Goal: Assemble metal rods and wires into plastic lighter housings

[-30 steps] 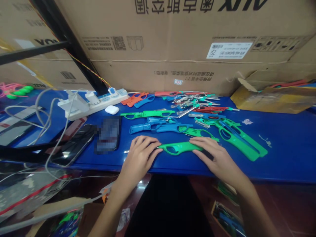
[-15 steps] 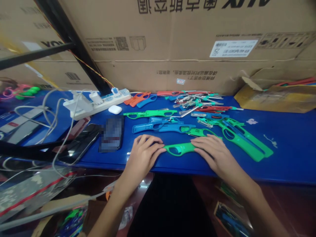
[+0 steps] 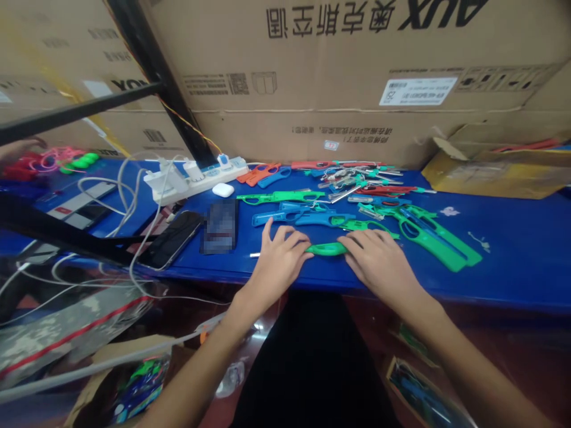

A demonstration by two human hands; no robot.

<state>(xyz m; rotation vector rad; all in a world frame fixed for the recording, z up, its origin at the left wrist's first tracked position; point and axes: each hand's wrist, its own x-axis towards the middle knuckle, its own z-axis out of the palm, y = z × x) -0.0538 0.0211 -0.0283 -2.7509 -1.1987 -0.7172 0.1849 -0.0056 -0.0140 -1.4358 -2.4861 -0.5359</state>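
Both of my hands grip a green long-nosed lighter (image 3: pixel 327 248) above the front of the blue table, one at each end. My left hand (image 3: pixel 282 252) pinches its left end, with the index finger raised. Around the right end, the fingers of my right hand (image 3: pixel 379 255) are closed. The lighter is turned edge-on, so its trigger opening is hidden. Just behind lie blue lighter casings (image 3: pixel 297 216) and a green casing (image 3: pixel 372 226). To the right, larger green casing halves (image 3: pixel 439 241) rest at a slant. A small white-tipped rod (image 3: pixel 254 255) lies left of my left hand.
Several lighter inner parts with metal tubes (image 3: pixel 352 181) are heaped at the back. A phone (image 3: pixel 219 226), white earbud case (image 3: pixel 223 189) and power strip (image 3: pixel 196 183) stand left among cables. An open carton (image 3: pixel 495 175) is at back right. Another person's hand (image 3: pixel 20 148) shows far left.
The lighter has been rotated from showing its flat side with the trigger opening to edge-on. My left index finger has lifted. The camera view has shifted slightly.
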